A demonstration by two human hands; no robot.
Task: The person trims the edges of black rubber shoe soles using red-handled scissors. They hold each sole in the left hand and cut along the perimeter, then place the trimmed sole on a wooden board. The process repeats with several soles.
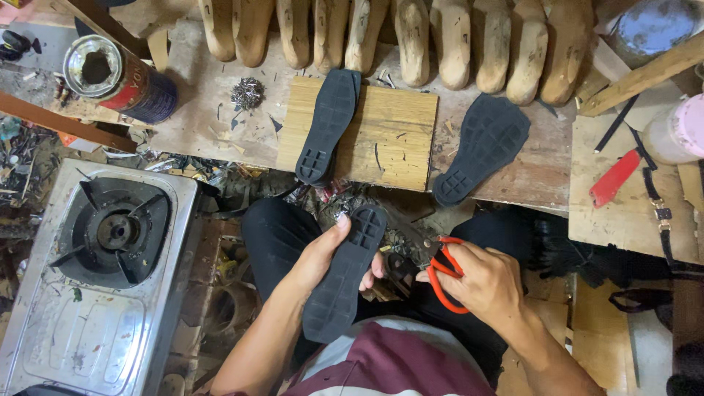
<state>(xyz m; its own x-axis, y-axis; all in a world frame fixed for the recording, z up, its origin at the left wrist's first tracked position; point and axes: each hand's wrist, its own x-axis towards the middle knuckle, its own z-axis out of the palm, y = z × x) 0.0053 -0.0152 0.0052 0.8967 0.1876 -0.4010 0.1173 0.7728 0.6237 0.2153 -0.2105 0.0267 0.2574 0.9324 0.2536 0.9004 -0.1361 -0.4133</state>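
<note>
1. Left hand (320,258) grips a black rubber sole (346,275) over the lap, thumb across its upper edge.
2. Right hand (485,282) is curled through the handles of orange-handled scissors (437,265), blades pointing at the sole.
3. Two more soles (330,125) lie on the desk (220,117) beyond, beside a gas stove (103,271).

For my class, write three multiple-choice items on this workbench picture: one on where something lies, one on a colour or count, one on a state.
1. Where does the gas stove stand?
A. left of the person
B. on the wooden board
C. behind the wooden lasts

2. How many black soles show?
A. one
B. three
C. five

3. What does the right hand grip?
A. nothing
B. a red-handled knife
C. orange-handled scissors

Key: 1 A, it fills the lower left. 2 B, one in the left hand, two on the bench. 3 C, fingers pass through the scissors loops.
</note>
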